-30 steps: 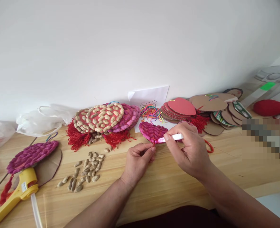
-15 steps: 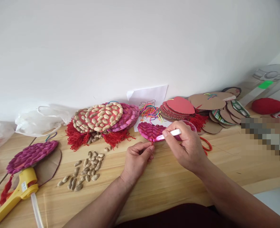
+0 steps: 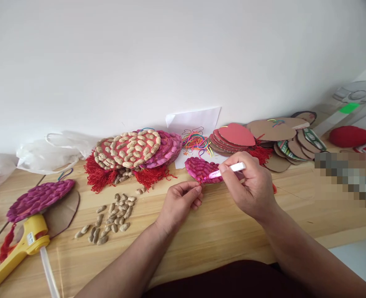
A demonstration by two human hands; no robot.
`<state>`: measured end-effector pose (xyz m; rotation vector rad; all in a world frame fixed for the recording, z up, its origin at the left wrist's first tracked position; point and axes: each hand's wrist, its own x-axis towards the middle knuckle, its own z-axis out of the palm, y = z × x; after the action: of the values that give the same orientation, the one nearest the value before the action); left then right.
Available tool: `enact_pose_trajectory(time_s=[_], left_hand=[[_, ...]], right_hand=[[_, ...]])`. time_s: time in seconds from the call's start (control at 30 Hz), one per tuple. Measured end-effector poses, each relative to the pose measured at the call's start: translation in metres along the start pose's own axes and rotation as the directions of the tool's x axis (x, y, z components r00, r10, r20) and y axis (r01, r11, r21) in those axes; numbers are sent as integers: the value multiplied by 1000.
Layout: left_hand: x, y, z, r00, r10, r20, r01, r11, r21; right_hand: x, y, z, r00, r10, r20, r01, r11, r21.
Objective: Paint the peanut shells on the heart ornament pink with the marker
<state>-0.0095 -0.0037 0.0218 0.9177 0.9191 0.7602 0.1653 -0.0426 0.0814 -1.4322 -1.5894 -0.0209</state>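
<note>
My right hand (image 3: 250, 186) grips a white marker pen (image 3: 237, 167) between thumb and fingers. Its pink tip meets the lower part of a cardboard piece (image 3: 197, 167) covered in peanuts coloured magenta. At the bottom tip of that piece, my left hand (image 3: 179, 203) pinches with thumb and forefinger; a bit of red shows there, too small to make out. The right side of the piece is hidden behind my right hand. Left of my left hand, loose uncoloured peanuts (image 3: 117, 213) lie on the wooden table (image 3: 201, 248).
Finished-looking peanut pieces (image 3: 136, 151) with red yarn tassels (image 3: 151, 178) lean by the wall. Tangled coloured cords (image 3: 198, 141) lie on white paper. Cardboard shapes (image 3: 237, 134) are stacked at right. A yellow glue gun (image 3: 30, 238), plastic bags (image 3: 46, 155) and a red yarn ball (image 3: 349, 136) flank these.
The marker tip has shifted slightly over the magenta peanuts, and the piece has tilted a little in my hands. Both hands keep their grip.
</note>
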Motion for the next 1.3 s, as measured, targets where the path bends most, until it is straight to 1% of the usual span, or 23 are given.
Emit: enact_pose_trajectory(time_s=[0.13, 0.23, 0.33, 0.4, 0.63, 0.73, 1.03, 1.17, 1.3], left_hand=[[0, 4, -1, 998, -60, 24, 62, 997, -53], [0, 5, -1, 992, -97, 77, 101, 993, -58], [0, 3, -3, 984, -98, 150, 101, 995, -11], [0, 1, -4, 980, -98, 174, 94, 995, 30], [-2, -3, -1, 987, -78, 139, 62, 991, 120], [-3, -4, 0, 989, -68, 130, 51, 990, 131], [-3, -5, 0, 988, -53, 146, 26, 983, 179], [-4, -3, 2, 986, -53, 158, 22, 982, 187], [-6, 0, 4, 987, -59, 152, 27, 979, 203]], right_hand=[[2, 4, -1, 1000, -11, -25, 10, 999, -39], [4, 8, 0, 998, -24, -50, 20, 997, -79], [6, 12, 1, 999, -29, -16, 27, 994, -104], [6, 14, 2, 999, -32, 6, 33, 992, -119], [6, 17, 4, 999, -45, -12, 41, 974, -221], [6, 18, 5, 999, -37, 0, 36, 974, -223], [6, 19, 6, 999, -40, 23, 45, 974, -223], [5, 19, 6, 997, -70, 23, 73, 968, -242], [3, 20, 9, 997, -56, 57, 68, 967, -244]])
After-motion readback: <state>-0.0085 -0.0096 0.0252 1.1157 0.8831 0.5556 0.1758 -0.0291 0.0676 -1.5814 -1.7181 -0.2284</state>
